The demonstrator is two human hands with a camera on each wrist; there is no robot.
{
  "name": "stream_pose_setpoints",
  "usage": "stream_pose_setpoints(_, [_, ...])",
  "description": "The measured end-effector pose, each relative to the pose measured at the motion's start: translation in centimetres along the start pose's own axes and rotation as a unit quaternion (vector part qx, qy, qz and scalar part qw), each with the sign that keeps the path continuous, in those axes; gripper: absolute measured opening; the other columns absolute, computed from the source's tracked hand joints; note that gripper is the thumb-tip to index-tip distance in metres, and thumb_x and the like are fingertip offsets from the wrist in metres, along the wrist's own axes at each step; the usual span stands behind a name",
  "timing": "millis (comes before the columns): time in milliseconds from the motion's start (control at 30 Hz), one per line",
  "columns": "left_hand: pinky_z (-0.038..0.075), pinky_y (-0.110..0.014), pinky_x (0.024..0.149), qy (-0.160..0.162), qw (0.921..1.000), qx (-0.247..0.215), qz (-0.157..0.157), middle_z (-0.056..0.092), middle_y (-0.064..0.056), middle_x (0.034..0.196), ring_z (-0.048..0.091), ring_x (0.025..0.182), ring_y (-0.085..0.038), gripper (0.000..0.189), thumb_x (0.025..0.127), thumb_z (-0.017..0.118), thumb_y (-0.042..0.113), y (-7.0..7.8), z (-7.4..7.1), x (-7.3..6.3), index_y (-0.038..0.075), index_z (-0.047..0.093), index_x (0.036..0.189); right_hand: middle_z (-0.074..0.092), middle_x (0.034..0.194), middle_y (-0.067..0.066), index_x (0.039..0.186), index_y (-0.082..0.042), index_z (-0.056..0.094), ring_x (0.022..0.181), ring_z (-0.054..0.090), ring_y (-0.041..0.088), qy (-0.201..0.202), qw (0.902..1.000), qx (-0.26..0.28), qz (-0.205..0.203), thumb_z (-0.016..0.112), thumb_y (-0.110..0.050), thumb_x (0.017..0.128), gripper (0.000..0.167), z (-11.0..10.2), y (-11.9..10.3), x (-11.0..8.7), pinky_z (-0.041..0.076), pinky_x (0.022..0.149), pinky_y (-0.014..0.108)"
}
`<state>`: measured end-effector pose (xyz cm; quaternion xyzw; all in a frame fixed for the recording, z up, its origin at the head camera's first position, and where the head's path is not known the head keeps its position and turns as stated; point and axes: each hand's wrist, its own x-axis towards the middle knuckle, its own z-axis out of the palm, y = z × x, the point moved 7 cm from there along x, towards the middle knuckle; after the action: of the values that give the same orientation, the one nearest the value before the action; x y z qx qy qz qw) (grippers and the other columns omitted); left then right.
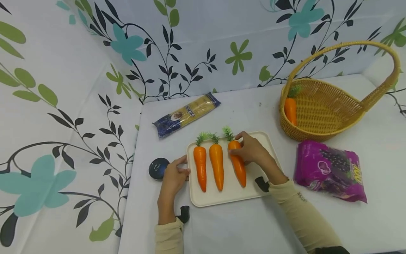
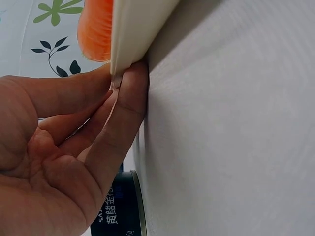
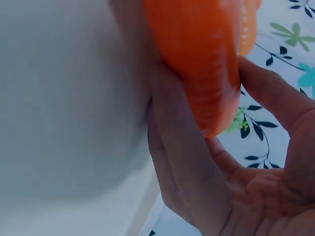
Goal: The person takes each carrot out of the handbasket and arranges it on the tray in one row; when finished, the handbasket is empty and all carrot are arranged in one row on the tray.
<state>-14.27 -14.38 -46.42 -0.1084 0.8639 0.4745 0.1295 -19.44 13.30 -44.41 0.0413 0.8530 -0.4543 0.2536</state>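
A cream tray [image 1: 209, 199] carries three orange carrots with green tops: a left carrot [image 1: 200, 169], a middle carrot [image 1: 216, 165] and a right carrot [image 1: 238, 169]. My right hand [image 1: 253, 150] grips the right carrot near its thick end, thumb on one side and fingers on the other; the right wrist view shows this carrot [image 3: 197, 59] close up. At the tray's left edge, my left hand [image 1: 172, 176] pinches the rim between thumb and fingers, seen also in the left wrist view on the tray wall [image 2: 140, 29]. A dark tuna can [image 1: 158, 169] stands beside the left hand.
Behind the tray lies a blue and gold packet [image 1: 187, 114], apparently pasta. A wicker basket [image 1: 330, 106] with a tall handle holds another carrot [image 1: 290, 111] at the back right. In front of the basket lies a purple bag [image 1: 330, 171]. Patterned cloth hangs behind the white table.
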Motion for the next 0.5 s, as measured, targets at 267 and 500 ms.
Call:
stream_pose_setpoints(267, [0.060,-0.038,0.075,-0.003,1.0000,0.001,0.003,0.073,-0.015,0.113,0.072,0.071,-0.019,0.055,0.093,0.069,-0.003,0.1,0.0,0.1,0.005,0.056,0.147,0.061,0.118,0.022,0.140,-0.002,0.043,0.078,0.066,0.028,0.040,0.9970,-0.065,-0.011,0.076,-0.029,0.093,0.063,0.3,-0.7,-0.2,0.057,0.060,0.033])
stream_pose_setpoints(500, [0.061,-0.035,0.073,0.000,1.0000,-0.005,0.004,0.069,-0.015,0.124,0.073,0.073,-0.019,0.055,0.094,0.068,-0.003,0.5,-0.1,0.0,0.004,0.055,0.147,0.051,0.136,0.033,0.145,0.000,0.040,0.089,0.067,0.038,0.091,0.9895,-0.112,-0.015,0.072,-0.037,0.097,0.068,-5.4,-0.8,-2.8,0.058,0.073,0.045])
